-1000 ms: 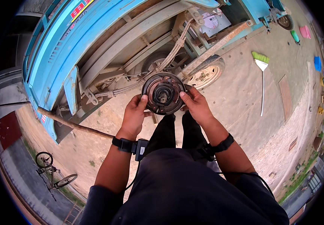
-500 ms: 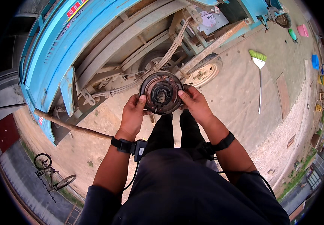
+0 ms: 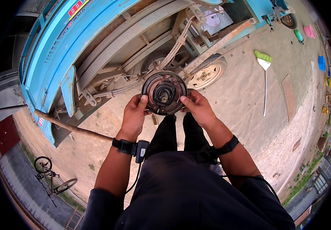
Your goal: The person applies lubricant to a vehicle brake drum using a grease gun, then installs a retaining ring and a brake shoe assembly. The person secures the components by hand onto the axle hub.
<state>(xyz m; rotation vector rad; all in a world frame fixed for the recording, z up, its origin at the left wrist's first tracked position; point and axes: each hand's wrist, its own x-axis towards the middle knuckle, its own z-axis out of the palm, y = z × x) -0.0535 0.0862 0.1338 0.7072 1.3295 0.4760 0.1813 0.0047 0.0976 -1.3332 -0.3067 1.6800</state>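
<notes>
A round, rusty brake drum assembly (image 3: 154, 81) with brake shoes faces me at the end of the axle under the blue vehicle (image 3: 67, 42). A dark stub shaft (image 3: 164, 96) pokes out of its middle. My left hand (image 3: 134, 111) is closed on the left rim, thumb on the front face and fingers mostly hidden behind. On the right rim my right hand (image 3: 200, 106) grips the same way, its thumb pressed near the edge. The leaf springs (image 3: 169, 57) run just behind the assembly.
A wheel with a tyre (image 3: 208, 74) lies on the ground to the right. A wooden pole (image 3: 73, 128) slants under the vehicle at left. Farther right are a green-and-white broom (image 3: 264, 65) and a board (image 3: 289, 97). A bicycle (image 3: 54, 180) lies at the lower left.
Both hands have shifted very slightly left and up on the view with the brake assembly, still gripping its sides. Nothing else has visibly moved.
</notes>
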